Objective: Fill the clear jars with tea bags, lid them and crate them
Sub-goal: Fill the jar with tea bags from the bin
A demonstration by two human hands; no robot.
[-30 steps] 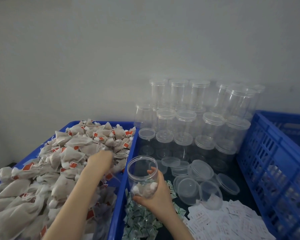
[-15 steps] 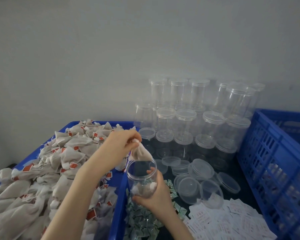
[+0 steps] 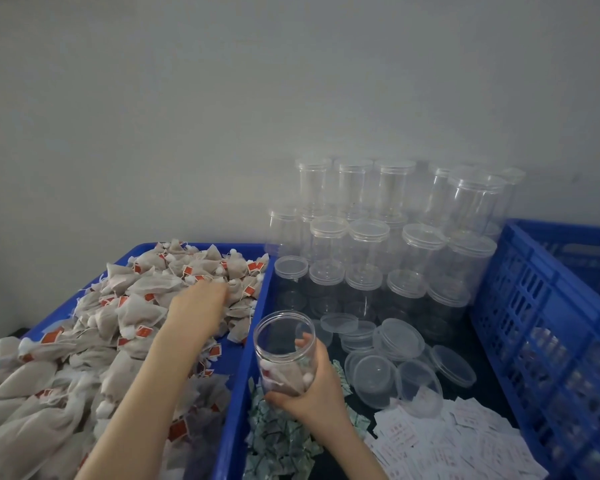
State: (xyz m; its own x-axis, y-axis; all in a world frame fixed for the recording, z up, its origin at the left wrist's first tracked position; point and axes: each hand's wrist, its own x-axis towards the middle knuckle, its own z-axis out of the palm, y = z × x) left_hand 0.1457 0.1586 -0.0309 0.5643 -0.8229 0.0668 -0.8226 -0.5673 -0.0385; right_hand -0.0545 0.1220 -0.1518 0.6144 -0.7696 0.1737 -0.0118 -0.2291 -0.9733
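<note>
The open clear plastic jar (image 3: 284,351) is held upright just right of the tray wall, near centre, with a few tea bags lying in its bottom. The right hand (image 3: 312,386) grips it round the lower body, fingers and thumb curled against the wall. The left hand (image 3: 201,301) reaches far-left into the heap of white mesh tea bags with red tags (image 3: 125,306) in the blue plastic tray (image 3: 234,410); its fingers are sunk among the bags, so it cannot be told whether they have closed on one.

Loose clear round lids (image 3: 402,337) lie just right of the jar, with stacked lidded empty jars (image 3: 368,251) beyond them against the wall. The blue slatted crate (image 3: 534,306) stands at the right. Small green sachets (image 3: 278,441) and white paper slips (image 3: 447,441) lie near.

Judged risks: the jar is far from full, and tag strings may tangle, so one pull could drag several bags out over the tray wall. A bag caught on the rim would spoil the lid's seating.
</note>
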